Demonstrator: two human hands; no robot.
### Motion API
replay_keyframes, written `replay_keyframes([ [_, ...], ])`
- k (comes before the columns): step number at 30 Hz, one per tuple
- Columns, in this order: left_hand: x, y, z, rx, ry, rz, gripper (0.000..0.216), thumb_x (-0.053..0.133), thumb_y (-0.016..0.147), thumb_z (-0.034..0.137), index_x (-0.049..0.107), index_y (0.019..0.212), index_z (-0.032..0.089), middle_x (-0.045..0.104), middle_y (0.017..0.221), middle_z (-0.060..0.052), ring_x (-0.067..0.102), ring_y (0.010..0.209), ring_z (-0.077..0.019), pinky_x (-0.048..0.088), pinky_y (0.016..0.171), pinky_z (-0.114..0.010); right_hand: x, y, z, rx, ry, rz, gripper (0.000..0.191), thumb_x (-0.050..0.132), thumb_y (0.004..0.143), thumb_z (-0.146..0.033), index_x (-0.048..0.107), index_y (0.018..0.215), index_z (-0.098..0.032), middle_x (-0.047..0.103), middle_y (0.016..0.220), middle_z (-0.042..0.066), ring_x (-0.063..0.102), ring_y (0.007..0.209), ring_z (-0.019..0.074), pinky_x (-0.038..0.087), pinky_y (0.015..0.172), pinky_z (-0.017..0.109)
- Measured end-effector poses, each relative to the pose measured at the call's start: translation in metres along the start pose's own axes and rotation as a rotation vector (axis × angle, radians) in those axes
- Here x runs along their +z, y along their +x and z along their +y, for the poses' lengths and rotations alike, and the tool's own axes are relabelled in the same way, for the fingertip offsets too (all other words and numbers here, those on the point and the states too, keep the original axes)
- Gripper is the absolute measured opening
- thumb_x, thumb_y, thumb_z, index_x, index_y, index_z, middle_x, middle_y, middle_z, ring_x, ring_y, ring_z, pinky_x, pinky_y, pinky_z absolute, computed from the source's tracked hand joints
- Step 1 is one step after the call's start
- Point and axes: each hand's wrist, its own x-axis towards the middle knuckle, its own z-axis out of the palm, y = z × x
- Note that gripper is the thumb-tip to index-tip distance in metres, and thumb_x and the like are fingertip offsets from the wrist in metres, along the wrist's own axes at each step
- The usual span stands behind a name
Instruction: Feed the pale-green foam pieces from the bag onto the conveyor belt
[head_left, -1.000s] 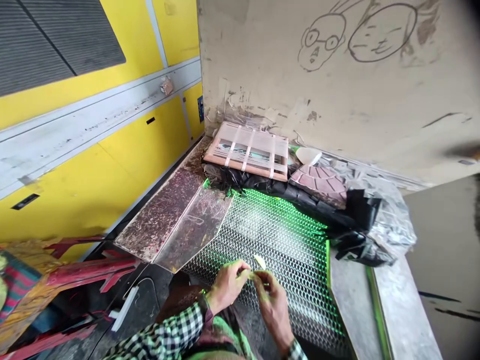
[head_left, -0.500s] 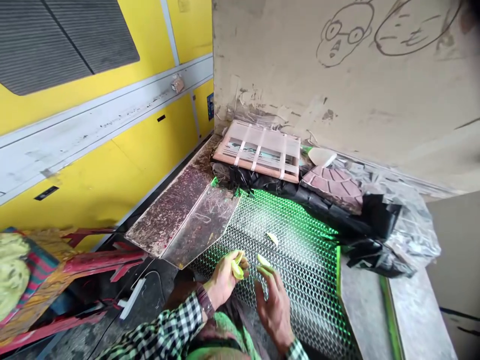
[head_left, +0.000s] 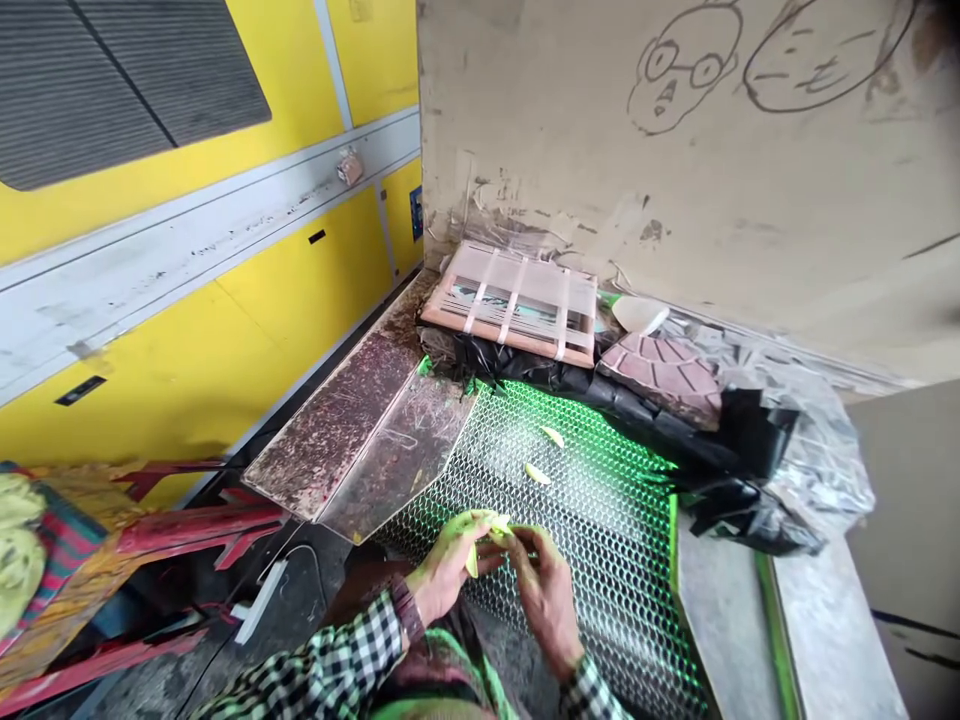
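Note:
My left hand (head_left: 448, 566) and my right hand (head_left: 541, 590) meet low in the head view, over the near edge of a green-lit honeycomb mesh bed (head_left: 592, 500). Both pinch a small stack of pale yellow-green pieces (head_left: 484, 535) between their fingertips. Two loose pale pieces (head_left: 537, 474) (head_left: 553, 436) lie farther out on the mesh, apart from the hands. My sleeves are black-and-white check.
At the back stand a taped pink-framed panel (head_left: 514, 305), a brown segmented disc (head_left: 664, 365), black plastic (head_left: 720, 470) and crumpled clear film (head_left: 817, 450). Scratched clear sheets (head_left: 360, 435) lie left of the mesh. A scribbled board (head_left: 675, 150) rises behind, a yellow machine wall (head_left: 187, 330) left, red cut shapes (head_left: 172, 530) below.
A second pale piece now lies on the mesh beyond the first. My right hand, open half a second ago, has come back to the left hand and closed on the stack.

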Motion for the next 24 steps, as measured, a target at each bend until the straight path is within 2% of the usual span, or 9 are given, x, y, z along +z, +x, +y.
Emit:
replay_keyframes([
  [2, 0.001, 0.0, 0.003, 0.001, 0.15, 0.026, 0.044, 0.081, 0.077, 0.042, 0.065, 0.109, 0.017, 0.071, 0.111, -0.011, 0.07, 0.097, -0.0223, 0.057, 0.081, -0.033, 0.003, 0.0, 0.001, 0.144, 0.164, -0.006, 0.032, 0.059, 0.096, -0.052, 0.069, 0.101, -0.021, 0.073, 0.097, 0.008, 0.067, 0.087, 0.0233, 0.055, 0.077, 0.035],
  [4, -0.001, 0.002, 0.003, 0.016, 0.305, 0.064, 0.045, 0.08, 0.075, 0.045, 0.065, 0.105, 0.016, 0.071, 0.1, -0.009, 0.07, 0.086, -0.0202, 0.055, 0.066, -0.028, 0.007, 0.001, 0.003, 0.245, 0.31, 0.015, 0.037, 0.066, 0.09, -0.056, 0.07, 0.098, -0.02, 0.073, 0.094, 0.008, 0.068, 0.084, 0.024, 0.056, 0.073, 0.035],
  [6, -0.003, 0.006, 0.0, 0.038, 0.405, 0.091, 0.043, 0.077, 0.076, 0.049, 0.063, 0.097, 0.015, 0.068, 0.086, -0.006, 0.065, 0.07, -0.0162, 0.049, 0.051, -0.023, 0.011, 0.001, 0.006, 0.296, 0.399, 0.062, 0.04, 0.072, 0.084, -0.058, 0.07, 0.092, -0.019, 0.073, 0.089, 0.007, 0.068, 0.08, 0.0237, 0.056, 0.069, 0.034],
  [8, -0.005, 0.01, -0.004, 0.062, 0.436, 0.102, 0.042, 0.075, 0.077, 0.051, 0.061, 0.092, 0.015, 0.064, 0.077, -0.002, 0.06, 0.061, -0.013, 0.044, 0.044, -0.02, 0.013, 0.002, 0.009, 0.291, 0.412, 0.13, 0.041, 0.074, 0.081, -0.059, 0.069, 0.088, -0.019, 0.072, 0.085, 0.006, 0.067, 0.076, 0.0226, 0.056, 0.068, 0.034],
  [10, -0.007, 0.013, -0.007, 0.077, 0.437, 0.114, 0.04, 0.074, 0.077, 0.05, 0.06, 0.091, 0.016, 0.062, 0.075, -0.001, 0.058, 0.057, -0.0114, 0.043, 0.043, -0.019, 0.011, 0.004, 0.014, 0.247, 0.328, 0.193, 0.041, 0.072, 0.082, -0.06, 0.068, 0.088, -0.02, 0.071, 0.085, 0.006, 0.066, 0.076, 0.0222, 0.056, 0.068, 0.034],
  [13, -0.008, 0.015, -0.007, 0.08, 0.432, 0.161, 0.036, 0.073, 0.078, 0.048, 0.059, 0.088, 0.016, 0.059, 0.069, 0.001, 0.055, 0.054, -0.0103, 0.041, 0.041, -0.018, -0.001, 0.007, 0.025, 0.17, 0.063, 0.272, 0.04, 0.063, 0.09, -0.06, 0.067, 0.095, -0.02, 0.072, 0.089, 0.007, 0.066, 0.08, 0.0231, 0.054, 0.071, 0.035],
  [16, -0.009, 0.013, -0.002, 0.07, 0.39, 0.175, 0.037, 0.073, 0.078, 0.048, 0.059, 0.09, 0.016, 0.059, 0.067, 0.001, 0.054, 0.053, -0.0098, 0.04, 0.043, -0.018, -0.02, 0.006, 0.042, 0.024, -0.197, 0.314, 0.036, 0.056, 0.096, -0.055, 0.066, 0.1, -0.021, 0.072, 0.095, 0.009, 0.066, 0.081, 0.0235, 0.054, 0.072, 0.036],
  [21, -0.016, 0.001, 0.007, 0.045, 0.32, 0.164, 0.037, 0.077, 0.074, 0.041, 0.062, 0.096, 0.015, 0.061, 0.082, -0.001, 0.059, 0.067, -0.011, 0.045, 0.05, -0.019, -0.044, -0.012, 0.066, -0.338, -0.479, 0.252, 0.019, 0.054, 0.101, -0.039, 0.065, 0.103, -0.023, 0.071, 0.099, 0.008, 0.066, 0.086, 0.0232, 0.053, 0.074, 0.037],
  [24, -0.019, -0.005, 0.008, 0.034, 0.314, 0.151, 0.037, 0.078, 0.073, 0.038, 0.063, 0.097, 0.015, 0.061, 0.086, -0.002, 0.059, 0.072, -0.0122, 0.046, 0.052, -0.021, -0.043, -0.008, 0.062, -0.439, -0.592, 0.243, 0.016, 0.054, 0.101, -0.032, 0.064, 0.11, -0.024, 0.07, 0.106, 0.009, 0.064, 0.094, 0.0245, 0.053, 0.08, 0.039],
])
